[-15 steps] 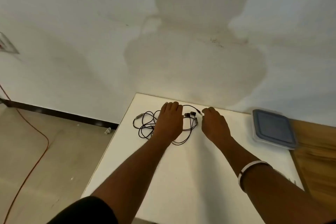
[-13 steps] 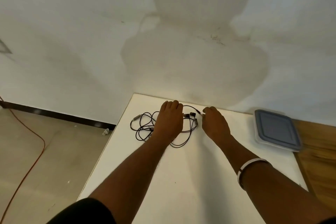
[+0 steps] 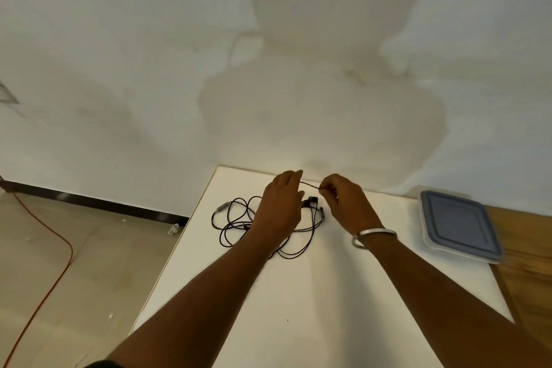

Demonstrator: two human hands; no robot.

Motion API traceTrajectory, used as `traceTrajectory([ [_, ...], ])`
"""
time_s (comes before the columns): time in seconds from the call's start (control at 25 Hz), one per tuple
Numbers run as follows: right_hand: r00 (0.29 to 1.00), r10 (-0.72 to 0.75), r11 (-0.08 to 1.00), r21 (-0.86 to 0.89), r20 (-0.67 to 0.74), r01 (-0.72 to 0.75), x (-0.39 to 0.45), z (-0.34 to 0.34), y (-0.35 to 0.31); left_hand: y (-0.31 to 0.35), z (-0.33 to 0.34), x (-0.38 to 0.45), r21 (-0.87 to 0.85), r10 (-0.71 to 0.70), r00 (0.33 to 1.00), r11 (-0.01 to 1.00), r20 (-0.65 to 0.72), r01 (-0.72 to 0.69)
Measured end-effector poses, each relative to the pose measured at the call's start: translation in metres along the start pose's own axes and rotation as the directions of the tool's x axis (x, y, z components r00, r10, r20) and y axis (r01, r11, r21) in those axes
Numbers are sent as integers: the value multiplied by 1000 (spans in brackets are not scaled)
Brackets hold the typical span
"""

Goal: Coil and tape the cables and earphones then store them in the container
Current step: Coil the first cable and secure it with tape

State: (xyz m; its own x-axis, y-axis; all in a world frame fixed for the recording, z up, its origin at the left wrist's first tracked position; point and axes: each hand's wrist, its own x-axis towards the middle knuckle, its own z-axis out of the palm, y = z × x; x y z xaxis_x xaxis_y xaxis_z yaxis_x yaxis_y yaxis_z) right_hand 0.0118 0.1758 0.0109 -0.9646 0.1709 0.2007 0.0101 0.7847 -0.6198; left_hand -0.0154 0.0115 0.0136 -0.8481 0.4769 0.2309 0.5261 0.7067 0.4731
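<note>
A tangle of black cables and earphones [image 3: 234,225] lies at the far end of the white table [image 3: 313,308]. My left hand [image 3: 280,206] hovers over the tangle and hides its middle, its fingertips holding one thin strand. My right hand [image 3: 343,203], just to the right, pinches the same strand between thumb and fingers. The strand runs taut between both hands, lifted off the table. Two black earbuds [image 3: 312,200] show between the hands. The container [image 3: 457,224], clear with a blue-grey lid on, sits at the table's right edge.
The table's far edge meets a white wall. A wooden surface [image 3: 525,251] adjoins the table on the right, under part of the container. An orange cord [image 3: 61,248] trails across the tiled floor on the left.
Both hands have lifted off the table and now hold a strand stretched between them. The left hand no longer lies flat on the tangle.
</note>
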Motion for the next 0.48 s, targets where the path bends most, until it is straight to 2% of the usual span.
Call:
traceTrajectory([
  [0.12, 991, -125, 987, 90, -56, 130, -14, -41, -27, 33, -33, -3, -95, 59, 998, 994, 37, -55],
  [0.28, 975, -195, 972, 110, -106, 206, -42, -99, -65, 79, -87, -18, -292, 14, 999, 956, 35, -3],
  [0.4, 961, -261, 957, 111, -89, 270, -71, -126, -90, 103, -111, -38, -325, 81, 996, 941, -47, -92],
  [0.48, 954, -291, 951, 89, -71, 297, -93, -141, -105, 118, -123, -54, -332, 113, 992, 935, -47, -122],
])
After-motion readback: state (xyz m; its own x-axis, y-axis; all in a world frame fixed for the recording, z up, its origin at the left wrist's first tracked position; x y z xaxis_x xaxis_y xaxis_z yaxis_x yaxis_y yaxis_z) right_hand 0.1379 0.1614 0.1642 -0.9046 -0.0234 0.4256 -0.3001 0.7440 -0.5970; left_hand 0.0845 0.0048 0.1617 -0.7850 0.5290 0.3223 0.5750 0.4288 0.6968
